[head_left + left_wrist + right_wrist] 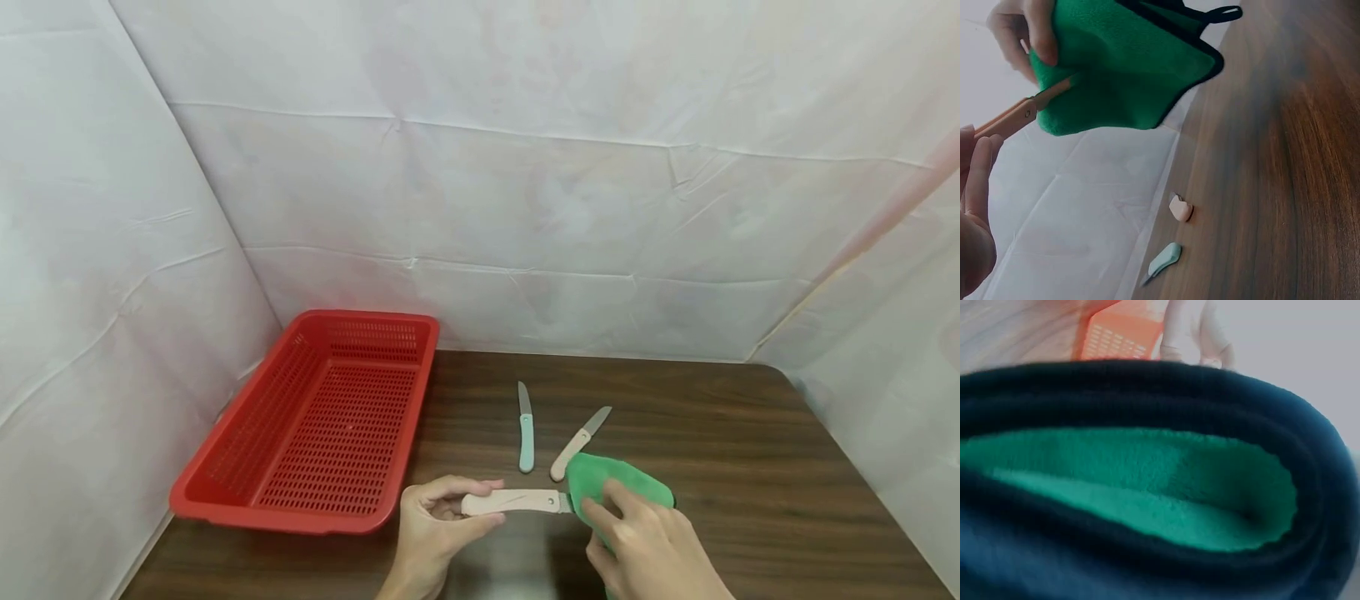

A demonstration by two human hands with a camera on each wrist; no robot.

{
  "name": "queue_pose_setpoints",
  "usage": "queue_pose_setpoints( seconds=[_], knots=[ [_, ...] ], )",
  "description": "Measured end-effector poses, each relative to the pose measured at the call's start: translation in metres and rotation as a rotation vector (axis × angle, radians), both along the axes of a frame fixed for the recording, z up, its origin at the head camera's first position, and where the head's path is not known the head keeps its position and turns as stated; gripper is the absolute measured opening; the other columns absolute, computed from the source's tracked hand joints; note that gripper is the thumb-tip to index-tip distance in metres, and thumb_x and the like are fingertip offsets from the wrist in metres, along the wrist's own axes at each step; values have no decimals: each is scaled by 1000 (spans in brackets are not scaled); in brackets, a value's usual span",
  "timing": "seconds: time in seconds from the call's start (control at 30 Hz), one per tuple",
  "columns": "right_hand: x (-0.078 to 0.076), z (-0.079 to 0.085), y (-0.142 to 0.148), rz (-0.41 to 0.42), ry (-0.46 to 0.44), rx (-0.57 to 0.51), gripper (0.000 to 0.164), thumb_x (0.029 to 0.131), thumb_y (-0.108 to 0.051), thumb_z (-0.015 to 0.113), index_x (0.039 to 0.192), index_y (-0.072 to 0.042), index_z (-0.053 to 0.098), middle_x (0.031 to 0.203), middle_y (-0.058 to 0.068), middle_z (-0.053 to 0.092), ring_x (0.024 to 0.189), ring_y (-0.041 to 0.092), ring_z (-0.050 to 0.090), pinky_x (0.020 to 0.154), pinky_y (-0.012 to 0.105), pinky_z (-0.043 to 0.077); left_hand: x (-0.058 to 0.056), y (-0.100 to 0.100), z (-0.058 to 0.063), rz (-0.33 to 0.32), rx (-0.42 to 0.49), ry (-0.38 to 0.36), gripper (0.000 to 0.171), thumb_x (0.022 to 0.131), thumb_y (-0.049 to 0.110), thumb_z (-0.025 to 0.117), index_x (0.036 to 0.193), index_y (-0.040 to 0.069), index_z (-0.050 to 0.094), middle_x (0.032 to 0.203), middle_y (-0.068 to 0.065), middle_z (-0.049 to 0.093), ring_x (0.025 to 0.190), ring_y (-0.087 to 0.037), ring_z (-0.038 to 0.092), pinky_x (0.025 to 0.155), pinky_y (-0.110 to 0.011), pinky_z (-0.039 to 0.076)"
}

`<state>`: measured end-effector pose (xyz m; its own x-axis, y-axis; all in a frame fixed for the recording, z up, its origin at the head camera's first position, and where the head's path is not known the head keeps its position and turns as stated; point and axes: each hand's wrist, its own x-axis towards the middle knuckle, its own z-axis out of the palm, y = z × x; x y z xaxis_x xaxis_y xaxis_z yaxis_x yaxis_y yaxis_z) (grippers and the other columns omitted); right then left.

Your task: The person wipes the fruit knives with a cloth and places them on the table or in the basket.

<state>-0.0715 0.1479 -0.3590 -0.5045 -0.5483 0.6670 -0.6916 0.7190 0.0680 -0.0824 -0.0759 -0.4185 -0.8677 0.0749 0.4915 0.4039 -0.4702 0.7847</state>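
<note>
Head view: I am watching from a distance, and the action is happening at the lower centre of the frame.
Left hand (437, 527): it is gripping the held knife (513, 501) by the end of its pale pink handle, between thumb and fingers.
Held knife: it is pointing to the right, almost level, at the lower centre; the green cloth (600, 468) is hiding most of its blade (566, 503).
Right hand (651, 542): it is gripping the green cloth at the lower right of centre, the fingers pressing on top.
Green cloth: in the left wrist view it is showing a dark edge and a dark loop (1224, 14) at the top; I cannot tell if it is wrapping both sides of the blade.
Light blue knife (527, 442): it is resting on the wooden table (720, 450), right of centre, tip pointing up the frame.
Other pink knife (573, 450): it is lying beside that one, slanting to the upper right.
Red basket (288, 521): it is standing on the table, left of centre.
White sheeting (525, 200): it is filling the upper frame.
</note>
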Motion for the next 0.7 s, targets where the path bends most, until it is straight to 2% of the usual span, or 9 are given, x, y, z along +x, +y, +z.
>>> queue_pose_setpoints(
  seconds=[0.17,0.37,0.7],
  knots=[
    [-1,-4,11,-37,26,0,38,82,-23,18,70,-18,54,65,-9,30,48,-2,13,36,8,10,1,-2,1,3,25,-22,30,61,-24,64,87,-11,60,88,-39,55,84,-32,61,66,-34,54],
    [-2,-7,20,-63,-6,-14,42,83,-28,20,72,-18,59,66,-10,33,46,-5,16,35,7,13,1,-4,2,6,29,-30,30,61,-23,64,88,-10,60,89,-39,54,84,-31,62,67,-33,54],
    [-2,-6,34,-112,-32,-90,45,82,-30,26,76,-15,68,70,-12,40,47,-8,19,35,7,15,1,-7,-2,27,-36,25,28,62,-21,65,88,-12,59,89,-37,56,80,-28,63,62,-31,55]
  ],
)
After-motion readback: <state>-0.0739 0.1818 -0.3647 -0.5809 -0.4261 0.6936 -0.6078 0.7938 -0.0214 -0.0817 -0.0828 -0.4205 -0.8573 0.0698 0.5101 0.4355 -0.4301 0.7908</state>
